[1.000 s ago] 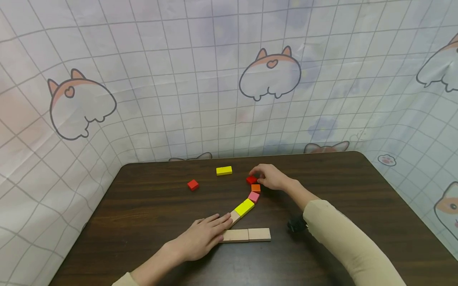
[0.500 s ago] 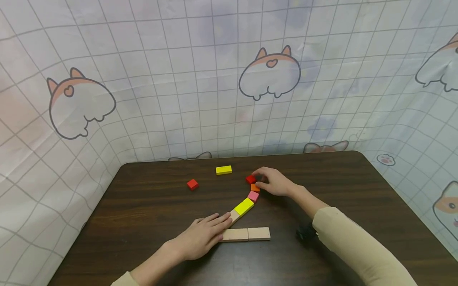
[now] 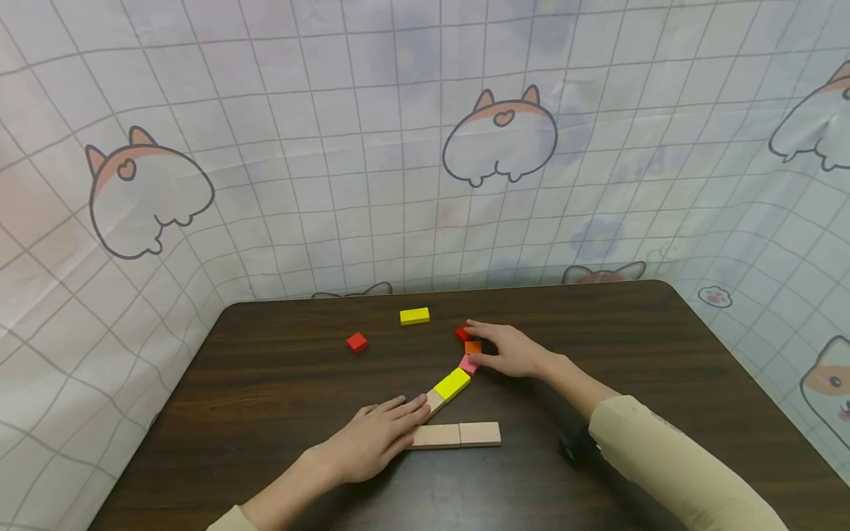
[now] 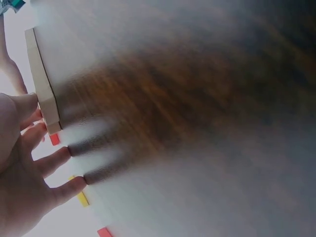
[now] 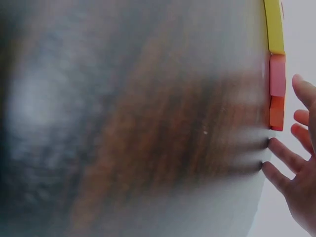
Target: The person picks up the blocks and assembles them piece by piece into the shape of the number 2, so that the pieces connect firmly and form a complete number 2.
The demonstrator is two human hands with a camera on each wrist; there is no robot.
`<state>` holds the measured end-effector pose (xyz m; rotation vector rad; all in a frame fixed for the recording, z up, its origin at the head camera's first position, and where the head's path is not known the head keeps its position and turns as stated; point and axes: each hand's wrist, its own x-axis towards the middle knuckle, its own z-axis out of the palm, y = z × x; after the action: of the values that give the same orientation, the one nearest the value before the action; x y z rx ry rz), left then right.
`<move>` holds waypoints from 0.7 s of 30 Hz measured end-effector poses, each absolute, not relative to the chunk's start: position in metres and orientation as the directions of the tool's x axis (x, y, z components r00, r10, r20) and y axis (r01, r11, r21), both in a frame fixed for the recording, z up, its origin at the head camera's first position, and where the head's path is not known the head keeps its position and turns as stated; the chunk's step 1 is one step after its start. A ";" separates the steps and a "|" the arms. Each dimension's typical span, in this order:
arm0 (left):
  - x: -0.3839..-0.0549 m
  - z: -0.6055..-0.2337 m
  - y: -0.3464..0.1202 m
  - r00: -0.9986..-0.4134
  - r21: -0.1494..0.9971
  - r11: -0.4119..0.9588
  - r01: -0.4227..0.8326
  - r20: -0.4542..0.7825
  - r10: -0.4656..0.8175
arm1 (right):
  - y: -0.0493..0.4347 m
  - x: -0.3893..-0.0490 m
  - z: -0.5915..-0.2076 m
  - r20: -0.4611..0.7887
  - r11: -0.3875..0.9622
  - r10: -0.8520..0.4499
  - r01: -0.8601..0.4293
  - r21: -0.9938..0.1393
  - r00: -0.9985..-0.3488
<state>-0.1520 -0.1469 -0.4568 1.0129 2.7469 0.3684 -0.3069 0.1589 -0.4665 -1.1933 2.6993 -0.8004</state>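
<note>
In the head view, a bent row of small blocks lies on the table: plain wood [image 3: 435,400], yellow [image 3: 452,384], a pink block [image 3: 468,364], an orange block [image 3: 472,347] and a red block [image 3: 461,333]. Two plain wooden blocks [image 3: 480,434] lie end to end in front. My left hand [image 3: 380,440] rests flat with spread fingers over the near ends of both rows, hiding where they meet. My right hand [image 3: 514,351] is beside the far end, its index finger at the red block and its thumb at the pink one. Neither hand grips anything visible.
A loose yellow block [image 3: 415,316] lies near the back edge of the dark wooden table [image 3: 279,383]. A second red block [image 3: 356,343] is left of the row. Behind the table hangs a gridded curtain [image 3: 372,184]. A dark object [image 3: 576,446] shows beneath the right sleeve.
My right hand has slid toward me along the row, its thumb going from the red block past the orange to the pink one. The left hand stays in place.
</note>
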 end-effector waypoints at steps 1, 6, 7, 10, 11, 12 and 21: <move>-0.152 -0.457 -0.147 -0.749 0.298 0.736 0.608 -0.094 0.656 | 0.159 -0.306 -0.467 0.125 0.564 -0.711 -0.667 -0.487 -0.692; -0.152 -0.456 -0.147 -0.750 0.305 0.738 0.602 -0.101 0.654 | 0.157 -0.303 -0.468 0.120 0.581 -0.712 -0.677 -0.453 -0.691; -0.152 -0.456 -0.147 -0.750 0.304 0.738 0.602 -0.101 0.654 | 0.157 -0.302 -0.469 0.119 0.582 -0.713 -0.679 -0.447 -0.690; -0.152 -0.456 -0.147 -0.749 0.304 0.736 0.605 -0.097 0.655 | 0.155 -0.302 -0.469 0.112 0.591 -0.717 -0.685 -0.427 -0.688; -0.151 -0.456 -0.147 -0.749 0.306 0.736 0.605 -0.096 0.656 | 0.155 -0.301 -0.469 0.107 0.594 -0.718 -0.685 -0.422 -0.688; -0.151 -0.456 -0.147 -0.750 0.307 0.736 0.603 -0.096 0.655 | 0.155 -0.301 -0.468 0.104 0.597 -0.719 -0.687 -0.415 -0.688; -0.151 -0.453 -0.147 -0.750 0.327 0.733 0.596 -0.099 0.654 | 0.155 -0.299 -0.467 0.085 0.622 -0.710 -0.679 -0.389 -0.699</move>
<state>-0.1508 -0.1468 -0.4526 0.9967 2.7279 0.4096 -0.2993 0.1546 -0.4668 -1.1835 2.7598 -0.6134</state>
